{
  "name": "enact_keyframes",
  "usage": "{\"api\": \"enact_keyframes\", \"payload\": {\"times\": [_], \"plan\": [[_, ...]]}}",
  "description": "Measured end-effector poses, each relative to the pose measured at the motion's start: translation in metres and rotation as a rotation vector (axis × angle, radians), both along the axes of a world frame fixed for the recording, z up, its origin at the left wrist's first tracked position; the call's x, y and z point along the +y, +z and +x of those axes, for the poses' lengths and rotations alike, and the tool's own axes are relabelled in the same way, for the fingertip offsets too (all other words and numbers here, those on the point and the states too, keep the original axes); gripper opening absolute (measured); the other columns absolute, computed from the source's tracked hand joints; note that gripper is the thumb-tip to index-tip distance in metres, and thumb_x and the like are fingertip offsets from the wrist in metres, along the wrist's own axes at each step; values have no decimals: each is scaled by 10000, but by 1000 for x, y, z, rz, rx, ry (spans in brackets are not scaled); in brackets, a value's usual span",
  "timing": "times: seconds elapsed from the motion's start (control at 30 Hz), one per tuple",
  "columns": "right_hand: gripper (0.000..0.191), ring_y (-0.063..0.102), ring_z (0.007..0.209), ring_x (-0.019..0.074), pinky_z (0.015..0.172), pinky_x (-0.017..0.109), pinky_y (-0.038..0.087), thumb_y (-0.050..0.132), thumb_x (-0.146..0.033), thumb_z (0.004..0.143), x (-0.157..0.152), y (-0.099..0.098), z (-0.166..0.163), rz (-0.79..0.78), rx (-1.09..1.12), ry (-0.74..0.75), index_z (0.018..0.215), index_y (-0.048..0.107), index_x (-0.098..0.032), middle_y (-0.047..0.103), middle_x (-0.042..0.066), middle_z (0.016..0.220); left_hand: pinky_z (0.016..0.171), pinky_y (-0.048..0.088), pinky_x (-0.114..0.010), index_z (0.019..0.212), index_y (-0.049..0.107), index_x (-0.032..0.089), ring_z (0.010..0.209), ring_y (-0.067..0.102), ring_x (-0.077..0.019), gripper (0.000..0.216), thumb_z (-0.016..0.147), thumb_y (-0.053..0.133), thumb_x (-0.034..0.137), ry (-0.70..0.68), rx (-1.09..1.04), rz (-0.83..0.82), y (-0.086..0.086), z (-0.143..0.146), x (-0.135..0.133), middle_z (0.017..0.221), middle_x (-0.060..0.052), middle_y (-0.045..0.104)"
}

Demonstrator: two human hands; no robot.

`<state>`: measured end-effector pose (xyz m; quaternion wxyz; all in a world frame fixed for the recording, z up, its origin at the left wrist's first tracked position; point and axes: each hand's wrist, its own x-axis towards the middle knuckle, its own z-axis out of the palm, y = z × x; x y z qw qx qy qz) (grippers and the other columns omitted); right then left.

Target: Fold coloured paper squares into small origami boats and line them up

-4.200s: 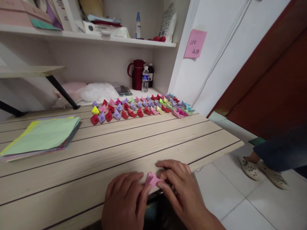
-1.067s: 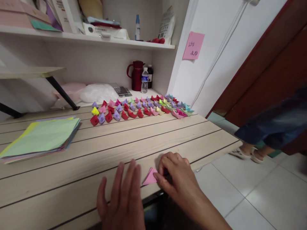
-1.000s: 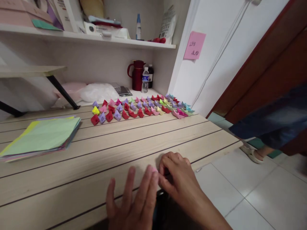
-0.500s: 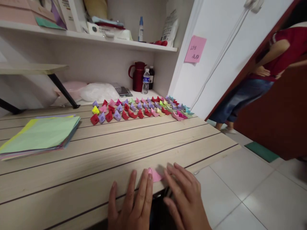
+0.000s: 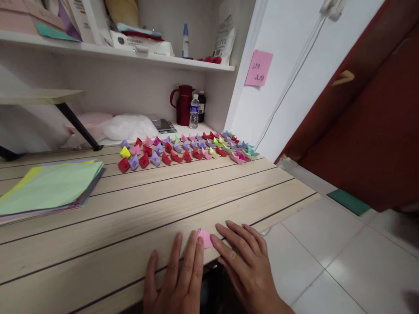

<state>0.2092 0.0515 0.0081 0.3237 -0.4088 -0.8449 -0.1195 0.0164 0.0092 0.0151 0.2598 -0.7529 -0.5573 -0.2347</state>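
A small folded piece of pink paper lies flat at the table's front edge. My left hand is open, its fingertips pressing on the paper's left side. From the right, my right hand rests with fingers stretched out, its index fingertip touching the paper's right side. Part of the paper is hidden under the fingers. Farther back on the wooden table stand rows of small folded paper boats in red, purple, pink, yellow and green.
To the left lies a stack of coloured paper sheets. Behind the boats are a dark red jug and a water bottle. A black-legged riser stands at the back left. The table's right edge drops to a tiled floor.
My right hand has settled leftward and down, its index finger now touching the pink paper. The person in red at the right has left the view. The camera has turned slightly right.
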Motion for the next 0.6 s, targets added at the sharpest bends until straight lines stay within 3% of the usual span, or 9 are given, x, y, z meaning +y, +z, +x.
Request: {"api": "enact_keyframes", "payload": {"times": [0.23,0.37,0.47,0.6], "plan": [[496,533,1260,275,1072,543,349,537,-160,938,-3,-5,-6,-5,44,8,1414,473,-280,637,56,1313,1214,105,-468,1340,551,282,1196,593,-198,517,898,409,56,-5,-106,26,-3,4,3,1372,34,595],[438,564,1186,266,1055,542,355,551,-128,900,-6,-8,-10,-13,120,31,1307,547,-290,664,49,1221,1122,288,-411,1208,647,221,1083,651,-198,342,918,499,119,-59,-168,141,-9,5,6,1213,-3,714],[325,622,1016,233,952,482,436,574,-117,879,-6,-6,-14,-10,200,101,1160,603,-279,683,32,1057,961,409,-357,1046,700,183,943,675,-177,224,902,546,108,-150,-247,221,-12,2,6,1004,-21,776],[202,614,827,190,783,399,459,541,-100,917,-5,11,-16,-83,279,176,1030,621,-247,672,22,896,876,447,-356,969,690,160,890,660,-183,213,885,526,52,-271,-317,199,-8,-5,4,888,-38,764]]}}
